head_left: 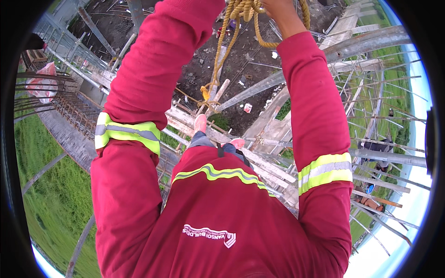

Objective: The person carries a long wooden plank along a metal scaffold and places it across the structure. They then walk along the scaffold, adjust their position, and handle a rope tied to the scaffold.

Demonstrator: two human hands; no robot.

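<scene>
My right hand (281, 11) is raised at the top edge of the head view, which cuts off part of its fingers. It is closed on a yellow rope (241, 10) gathered in several loops. One loop hangs beside and below my right wrist. A long doubled strand drops from the bundle to a knotted yellow tie (205, 91) around the wooden poles near my feet. My left arm (153, 65) reaches up on the other side of the rope, but its hand lies beyond the top edge.
I stand high on wooden planks (273, 169) and metal pipes, with dark littered ground (259, 69) far below. A thick pipe (371, 44) crosses at the upper right. Rebar (74, 109) and a white-and-red sack (44, 85) are at left. A person (368, 202) is among the scaffolding at right.
</scene>
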